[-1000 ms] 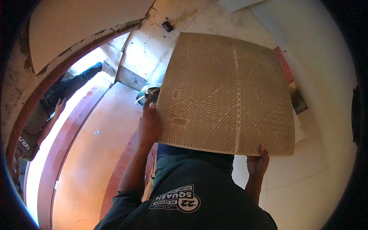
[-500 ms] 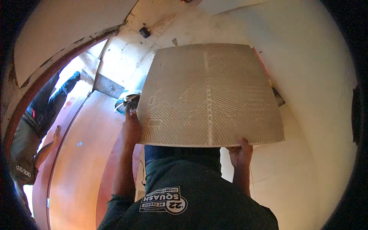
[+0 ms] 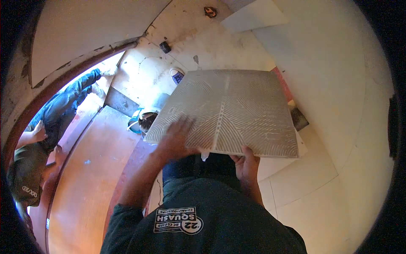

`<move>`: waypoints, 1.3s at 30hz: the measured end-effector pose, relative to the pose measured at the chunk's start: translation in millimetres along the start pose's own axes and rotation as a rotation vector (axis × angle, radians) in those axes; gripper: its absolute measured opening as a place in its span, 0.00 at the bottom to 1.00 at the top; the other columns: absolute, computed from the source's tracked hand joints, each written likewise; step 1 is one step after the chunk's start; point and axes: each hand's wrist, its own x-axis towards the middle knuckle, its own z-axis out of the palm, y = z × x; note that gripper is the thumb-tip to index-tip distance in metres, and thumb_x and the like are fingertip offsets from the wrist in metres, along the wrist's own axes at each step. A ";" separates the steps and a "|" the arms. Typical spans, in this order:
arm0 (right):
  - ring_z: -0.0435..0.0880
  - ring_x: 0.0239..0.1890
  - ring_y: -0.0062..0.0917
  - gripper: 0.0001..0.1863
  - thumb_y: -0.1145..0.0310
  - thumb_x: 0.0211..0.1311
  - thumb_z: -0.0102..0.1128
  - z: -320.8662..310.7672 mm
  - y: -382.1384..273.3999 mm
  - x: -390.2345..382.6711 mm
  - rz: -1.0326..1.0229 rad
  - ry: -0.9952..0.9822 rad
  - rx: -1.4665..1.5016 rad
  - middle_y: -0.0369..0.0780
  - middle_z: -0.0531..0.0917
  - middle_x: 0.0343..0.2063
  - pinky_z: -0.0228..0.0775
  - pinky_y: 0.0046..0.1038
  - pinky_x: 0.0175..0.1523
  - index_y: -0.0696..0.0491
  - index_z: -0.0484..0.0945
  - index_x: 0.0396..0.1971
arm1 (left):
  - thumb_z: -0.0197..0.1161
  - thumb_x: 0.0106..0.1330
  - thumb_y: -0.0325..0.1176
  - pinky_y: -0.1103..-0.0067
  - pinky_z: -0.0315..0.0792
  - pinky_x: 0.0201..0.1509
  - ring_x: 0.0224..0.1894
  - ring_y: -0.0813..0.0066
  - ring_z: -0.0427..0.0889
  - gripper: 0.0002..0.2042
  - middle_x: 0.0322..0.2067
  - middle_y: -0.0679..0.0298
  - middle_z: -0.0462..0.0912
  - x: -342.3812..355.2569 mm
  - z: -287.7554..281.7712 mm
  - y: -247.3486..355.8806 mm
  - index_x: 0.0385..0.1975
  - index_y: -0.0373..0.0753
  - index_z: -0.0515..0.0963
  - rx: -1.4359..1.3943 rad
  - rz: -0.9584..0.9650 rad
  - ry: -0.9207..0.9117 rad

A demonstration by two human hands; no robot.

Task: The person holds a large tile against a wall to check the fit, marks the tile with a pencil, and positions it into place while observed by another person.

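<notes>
A large square grey-beige tile (image 3: 226, 101), its upper face covered in combed ridges, is held level in front of my waist. My right hand (image 3: 247, 163) grips its near edge, thumb on top and fingers underneath. My left hand (image 3: 175, 135), blurred by motion, has its fingers spread over the tile's near left part; whether they touch the surface I cannot tell. A small pale scrap (image 3: 204, 155) hangs below the near edge, close to my left hand. Beside the tile's left corner stands a bucket with dark contents (image 3: 147, 122). A blue-and-white shoe (image 3: 176, 77) shows beyond the tile.
At the left, a person in jeans (image 3: 63, 103) is beside an open doorway, close to a wooden door panel (image 3: 93, 161). A dark block (image 3: 165, 47) and an orange-black object (image 3: 210, 12) lie on the dirty floor (image 3: 211, 46). A pale curved surface (image 3: 347, 106) fills the right.
My left hand has left its grip on the tile's left edge and moved right, over the surface. The tile has tipped flatter, uncovering the shoe. The other person's hands have moved.
</notes>
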 end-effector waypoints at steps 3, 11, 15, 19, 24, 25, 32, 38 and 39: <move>0.83 0.49 0.40 0.21 0.74 0.65 0.53 12.3 -4.2 -13.0 -0.012 0.006 0.000 0.52 0.77 0.50 0.85 0.40 0.50 0.64 0.63 0.56 | 0.65 0.60 0.52 0.57 0.58 0.71 0.69 0.44 0.61 0.44 0.67 0.44 0.63 17.2 -1.0 45.8 0.71 0.36 0.53 0.009 0.210 0.030; 0.86 0.43 0.38 0.19 0.72 0.67 0.51 -17.0 -25.7 -36.7 -0.106 -0.075 -0.284 0.52 0.79 0.46 0.87 0.37 0.44 0.67 0.66 0.53 | 0.56 0.64 0.32 0.61 0.79 0.50 0.49 0.46 0.82 0.33 0.53 0.42 0.77 11.0 32.4 94.2 0.69 0.34 0.56 0.321 0.363 0.113; 0.86 0.41 0.37 0.21 0.66 0.70 0.48 -14.0 -63.7 -33.2 -0.135 -0.235 -0.122 0.52 0.80 0.44 0.87 0.35 0.41 0.66 0.65 0.54 | 0.55 0.63 0.31 0.61 0.81 0.42 0.39 0.47 0.85 0.32 0.47 0.42 0.81 14.7 -16.5 133.2 0.68 0.31 0.57 0.379 0.367 -0.039; 0.87 0.40 0.36 0.24 0.59 0.71 0.50 -25.5 -117.3 -39.3 -0.149 -0.403 -0.281 0.51 0.81 0.46 0.86 0.35 0.40 0.60 0.65 0.58 | 0.54 0.63 0.29 0.58 0.79 0.39 0.34 0.46 0.85 0.30 0.38 0.42 0.83 2.4 -74.3 191.7 0.67 0.33 0.59 0.462 0.238 -0.204; 0.87 0.40 0.35 0.28 0.49 0.70 0.53 -78.0 -169.6 -20.2 -0.135 -0.651 -0.484 0.44 0.82 0.45 0.81 0.33 0.41 0.50 0.64 0.62 | 0.54 0.62 0.32 0.54 0.78 0.40 0.32 0.44 0.84 0.27 0.28 0.43 0.83 -31.1 -120.2 213.4 0.64 0.42 0.67 0.385 -0.027 -0.196; 0.86 0.40 0.35 0.29 0.49 0.70 0.52 -90.1 -171.1 -13.2 -0.172 -0.550 -0.537 0.43 0.82 0.45 0.80 0.33 0.41 0.50 0.63 0.63 | 0.54 0.62 0.32 0.54 0.78 0.40 0.32 0.44 0.84 0.27 0.28 0.43 0.83 -38.6 -123.2 205.9 0.64 0.42 0.67 0.400 -0.046 -0.172; 0.84 0.31 0.37 0.23 0.54 0.64 0.60 -262.3 -83.9 126.5 0.096 -0.226 -0.583 0.45 0.81 0.38 0.79 0.38 0.30 0.52 0.71 0.53 | 0.55 0.60 0.31 0.54 0.75 0.49 0.39 0.42 0.83 0.28 0.37 0.43 0.83 -133.6 -165.3 166.6 0.64 0.46 0.68 0.289 -0.127 -0.046; 0.83 0.28 0.40 0.22 0.54 0.65 0.56 -283.6 -33.7 149.8 0.167 -0.147 -0.527 0.47 0.80 0.36 0.78 0.47 0.30 0.53 0.72 0.51 | 0.56 0.62 0.34 0.57 0.75 0.53 0.42 0.43 0.83 0.20 0.38 0.42 0.83 -219.2 -192.6 135.7 0.55 0.39 0.75 0.136 -0.172 0.098; 0.83 0.28 0.39 0.20 0.54 0.65 0.58 -297.3 -30.4 179.2 -0.066 -0.243 -0.770 0.47 0.81 0.36 0.77 0.45 0.29 0.53 0.73 0.48 | 0.57 0.62 0.35 0.56 0.75 0.52 0.42 0.44 0.83 0.18 0.37 0.42 0.83 -218.9 -197.8 130.3 0.52 0.39 0.76 0.099 -0.209 0.115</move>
